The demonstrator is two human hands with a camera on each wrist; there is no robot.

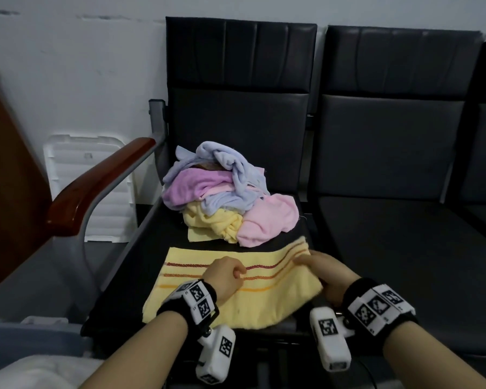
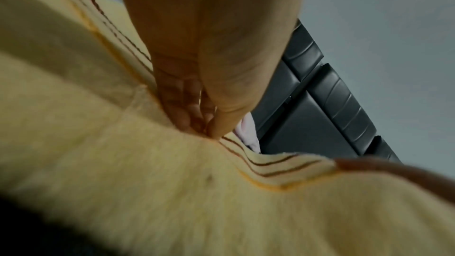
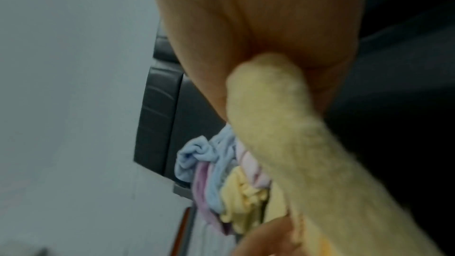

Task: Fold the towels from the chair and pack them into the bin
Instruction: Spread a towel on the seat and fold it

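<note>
Head view: yellow striped towel (image 1: pixel 261 301) lies flat at front edge of black chair seat (image 1: pixel 376 234). Left hand (image 1: pixel 225 276) pinches it mid-towel; right hand (image 1: pixel 326 273) grips its right edge. Pile of crumpled towels (image 1: pixel 225 195) sits behind, toward seat back.

Left wrist view: fingers (image 2: pixel 182 116) pinch a towel fold.

Right wrist view: blurred; towel edge runs into closed right grip.

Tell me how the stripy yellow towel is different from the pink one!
The striped yellow towel lies spread flat at the seat's front; the pink towel sits crumpled in the pile behind. The yellow one has red and orange stripes; the pink one looks plain. Both hands, left hand and right hand, hold the yellow one; nobody touches the pink. Both rest on the chair.
</note>
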